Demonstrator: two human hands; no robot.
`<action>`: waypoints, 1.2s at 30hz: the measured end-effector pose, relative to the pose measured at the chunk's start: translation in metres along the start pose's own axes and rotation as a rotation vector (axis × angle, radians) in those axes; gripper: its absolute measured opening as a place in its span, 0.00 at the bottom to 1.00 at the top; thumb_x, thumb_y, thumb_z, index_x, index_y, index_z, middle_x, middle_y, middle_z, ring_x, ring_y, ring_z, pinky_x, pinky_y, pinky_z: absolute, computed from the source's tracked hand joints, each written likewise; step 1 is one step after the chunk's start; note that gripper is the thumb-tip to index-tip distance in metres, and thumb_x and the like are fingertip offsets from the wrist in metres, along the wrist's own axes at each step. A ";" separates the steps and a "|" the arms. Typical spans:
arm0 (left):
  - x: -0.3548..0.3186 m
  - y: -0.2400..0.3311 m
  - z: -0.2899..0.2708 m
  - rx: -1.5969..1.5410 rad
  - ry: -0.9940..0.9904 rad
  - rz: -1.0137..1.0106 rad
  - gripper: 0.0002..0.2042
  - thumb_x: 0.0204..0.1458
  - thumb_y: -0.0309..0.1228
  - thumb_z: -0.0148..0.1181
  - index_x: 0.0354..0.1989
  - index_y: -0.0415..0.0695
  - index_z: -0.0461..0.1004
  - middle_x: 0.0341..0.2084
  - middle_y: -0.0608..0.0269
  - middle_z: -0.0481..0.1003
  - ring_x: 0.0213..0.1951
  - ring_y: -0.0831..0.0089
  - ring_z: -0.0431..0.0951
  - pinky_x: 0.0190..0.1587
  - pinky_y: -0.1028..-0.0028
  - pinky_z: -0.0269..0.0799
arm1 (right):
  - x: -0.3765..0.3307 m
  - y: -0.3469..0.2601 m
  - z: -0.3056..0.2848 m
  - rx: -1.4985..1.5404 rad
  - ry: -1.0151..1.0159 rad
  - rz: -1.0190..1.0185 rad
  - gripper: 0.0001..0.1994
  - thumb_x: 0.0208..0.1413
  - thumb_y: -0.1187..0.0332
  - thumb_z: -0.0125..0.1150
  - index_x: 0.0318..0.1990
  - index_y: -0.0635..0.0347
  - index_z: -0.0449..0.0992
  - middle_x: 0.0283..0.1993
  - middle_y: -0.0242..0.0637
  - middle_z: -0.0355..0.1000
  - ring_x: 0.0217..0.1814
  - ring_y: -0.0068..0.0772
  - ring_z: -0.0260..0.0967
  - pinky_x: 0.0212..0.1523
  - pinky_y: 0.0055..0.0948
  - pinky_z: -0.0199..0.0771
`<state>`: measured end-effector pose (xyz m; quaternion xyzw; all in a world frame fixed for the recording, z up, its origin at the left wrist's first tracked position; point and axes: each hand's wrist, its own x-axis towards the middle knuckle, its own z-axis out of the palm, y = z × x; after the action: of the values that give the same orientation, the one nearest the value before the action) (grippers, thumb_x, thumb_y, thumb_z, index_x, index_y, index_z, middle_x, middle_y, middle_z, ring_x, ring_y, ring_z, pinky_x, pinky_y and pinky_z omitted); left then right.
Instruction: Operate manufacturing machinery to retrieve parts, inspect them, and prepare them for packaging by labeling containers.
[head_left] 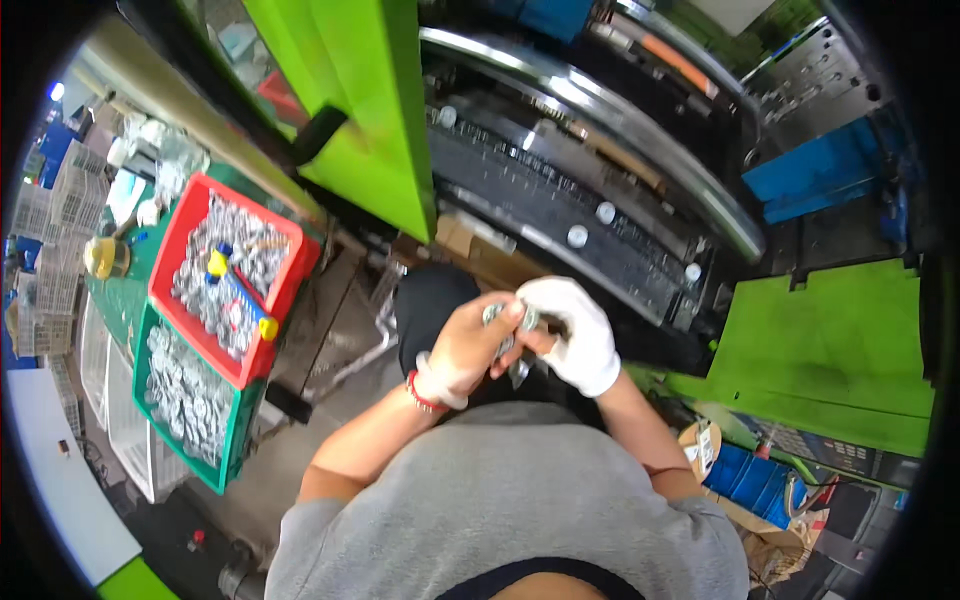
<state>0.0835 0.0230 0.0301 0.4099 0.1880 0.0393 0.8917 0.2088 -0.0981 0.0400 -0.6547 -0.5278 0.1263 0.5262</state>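
My left hand (468,345), bare-fingered with a white band and a red bracelet at the wrist, curls round a few small greyish clear pieces (527,318) in front of my chest. Against it presses my right hand (578,338) in a white glove, its bare fingertips pinching at the same pieces. The exact kind of these pieces is too small to make out, and my fingers partly cover them.
To the left, a red bin (295,262) holds many small clear pieces and a blue-yellow tool (240,292); a green bin (232,440) with similar pieces adjoins it. Ahead lies an open machine bed (530,190) between a green door (375,130) and green panel (830,350).
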 end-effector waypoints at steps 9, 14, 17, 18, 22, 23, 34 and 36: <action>0.035 -0.022 -0.036 0.536 0.317 0.234 0.08 0.60 0.31 0.54 0.39 0.39 0.73 0.21 0.69 0.72 0.20 0.83 0.68 0.19 0.81 0.64 | 0.166 0.018 -0.151 0.156 0.638 -0.148 0.18 0.60 0.67 0.56 0.55 0.65 0.66 0.48 0.38 0.70 0.45 0.26 0.69 0.49 0.28 0.72; 0.042 -0.054 -0.101 1.338 0.398 0.673 0.04 0.53 0.31 0.60 0.33 0.45 0.76 0.27 0.55 0.76 0.31 0.57 0.78 0.33 0.68 0.73 | 0.304 0.094 -0.225 0.319 0.710 0.013 0.19 0.57 0.68 0.60 0.54 0.66 0.67 0.47 0.38 0.70 0.47 0.28 0.69 0.48 0.26 0.74; 0.040 -0.064 -0.119 1.498 0.418 0.699 0.05 0.52 0.33 0.61 0.31 0.47 0.76 0.26 0.58 0.76 0.29 0.59 0.78 0.31 0.67 0.73 | 0.362 0.132 -0.234 0.406 0.573 0.070 0.18 0.55 0.71 0.61 0.52 0.65 0.68 0.45 0.37 0.71 0.45 0.27 0.70 0.44 0.26 0.76; 0.040 -0.066 -0.121 1.541 0.433 0.673 0.05 0.51 0.33 0.61 0.31 0.47 0.76 0.26 0.59 0.76 0.28 0.59 0.78 0.31 0.67 0.73 | 0.379 0.145 -0.235 0.462 0.579 0.063 0.18 0.54 0.72 0.61 0.52 0.65 0.69 0.44 0.36 0.72 0.43 0.28 0.71 0.41 0.27 0.77; 0.048 -0.067 -0.120 1.546 0.470 0.756 0.04 0.50 0.33 0.62 0.29 0.47 0.76 0.23 0.61 0.75 0.26 0.61 0.77 0.28 0.67 0.71 | 0.440 0.192 -0.246 0.686 0.633 0.082 0.18 0.55 0.72 0.61 0.52 0.66 0.68 0.47 0.38 0.72 0.44 0.29 0.71 0.41 0.27 0.77; 0.050 -0.067 -0.120 1.547 0.480 0.752 0.04 0.50 0.32 0.62 0.29 0.47 0.75 0.23 0.60 0.75 0.25 0.61 0.76 0.28 0.67 0.71 | 0.449 0.202 -0.249 0.670 0.623 0.104 0.19 0.56 0.70 0.61 0.53 0.66 0.68 0.49 0.40 0.71 0.47 0.29 0.70 0.45 0.29 0.76; 0.069 -0.058 -0.123 1.591 0.521 0.630 0.05 0.50 0.32 0.61 0.29 0.46 0.74 0.22 0.58 0.73 0.25 0.58 0.75 0.28 0.65 0.70 | 0.453 0.219 -0.255 0.700 0.468 0.033 0.20 0.60 0.63 0.57 0.55 0.67 0.68 0.50 0.36 0.71 0.52 0.29 0.67 0.53 0.28 0.67; 0.070 -0.058 -0.123 1.605 0.517 0.610 0.05 0.51 0.32 0.61 0.29 0.46 0.74 0.22 0.58 0.73 0.25 0.58 0.75 0.28 0.65 0.70 | 0.450 0.215 -0.255 0.599 0.484 -0.002 0.20 0.58 0.63 0.58 0.54 0.66 0.70 0.49 0.36 0.73 0.52 0.27 0.68 0.52 0.26 0.67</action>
<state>0.0980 0.0884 -0.1073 0.9204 0.2368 0.2226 0.2174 0.6981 0.1550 0.1441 -0.4823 -0.3290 0.1162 0.8035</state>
